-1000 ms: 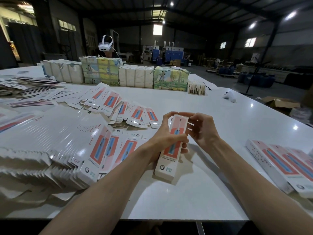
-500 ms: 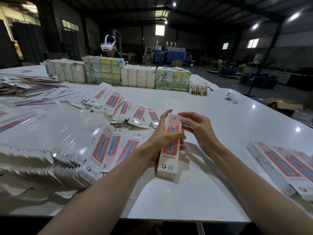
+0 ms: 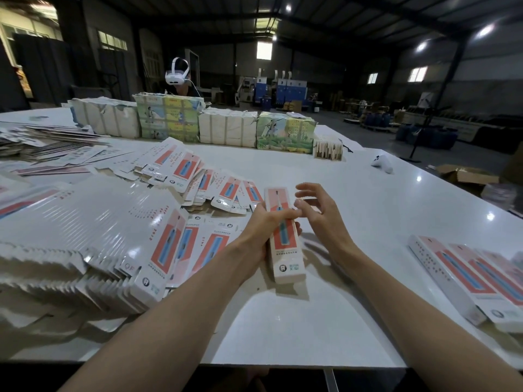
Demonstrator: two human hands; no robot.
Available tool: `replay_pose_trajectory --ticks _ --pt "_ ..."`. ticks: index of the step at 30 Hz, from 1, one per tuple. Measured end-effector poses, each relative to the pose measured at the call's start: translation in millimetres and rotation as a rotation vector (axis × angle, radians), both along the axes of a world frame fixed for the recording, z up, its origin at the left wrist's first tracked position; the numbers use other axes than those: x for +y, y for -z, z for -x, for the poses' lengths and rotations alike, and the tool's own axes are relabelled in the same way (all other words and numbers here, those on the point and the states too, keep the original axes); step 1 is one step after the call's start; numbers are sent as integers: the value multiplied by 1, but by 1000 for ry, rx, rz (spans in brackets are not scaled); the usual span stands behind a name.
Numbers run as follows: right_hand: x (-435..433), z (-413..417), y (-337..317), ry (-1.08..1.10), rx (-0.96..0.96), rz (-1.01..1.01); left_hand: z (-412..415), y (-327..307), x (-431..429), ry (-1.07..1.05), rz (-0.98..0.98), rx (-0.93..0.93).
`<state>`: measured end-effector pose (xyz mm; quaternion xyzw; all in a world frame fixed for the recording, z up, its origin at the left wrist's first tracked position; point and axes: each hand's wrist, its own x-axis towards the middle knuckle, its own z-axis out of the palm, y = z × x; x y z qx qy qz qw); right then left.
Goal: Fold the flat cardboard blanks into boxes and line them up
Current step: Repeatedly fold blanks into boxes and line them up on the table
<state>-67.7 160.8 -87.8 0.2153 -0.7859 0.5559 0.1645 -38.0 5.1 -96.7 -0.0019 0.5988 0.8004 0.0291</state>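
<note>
- Left hand [image 3: 267, 222] grips the folded box [image 3: 285, 250] round its middle, thumb laid across the printed face and fingers curled beneath.
- Flat blanks [image 3: 158, 250] lie fanned in overlapping rows on the left part of the white table [image 3: 311, 329], printed faces up.
- Folded box, held over the table's centre: long axis runs away from the person, with the logo end nearest and low and the far end raised. Its inside is hidden.
- Right hand [image 3: 319, 216] hovers just beside the box's far end, fingers loosely spread, holding nothing.
- Finished boxes [image 3: 467, 278] lie side by side, touching, at the table's right edge, with long axes slanting from far left to near right.
- Open carton [image 3: 464, 174] stands on the floor beyond the table; its contents cannot be told.
</note>
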Motion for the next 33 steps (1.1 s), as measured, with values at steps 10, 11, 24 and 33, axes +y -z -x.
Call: replay_pose_trajectory --ticks 10,11,24,33 --pt "-12 -14 -4 9 120 -420 0 -6 -2 -14 -510 -92" --pt "-12 -16 -6 23 127 -484 0 -7 -1 -32 -529 -93" --pt "81 -62 -19 462 3 -735 -5 5 17 86 102 59" --pt "145 -100 0 854 -107 -1160 -17 -4 17 185 266 166"
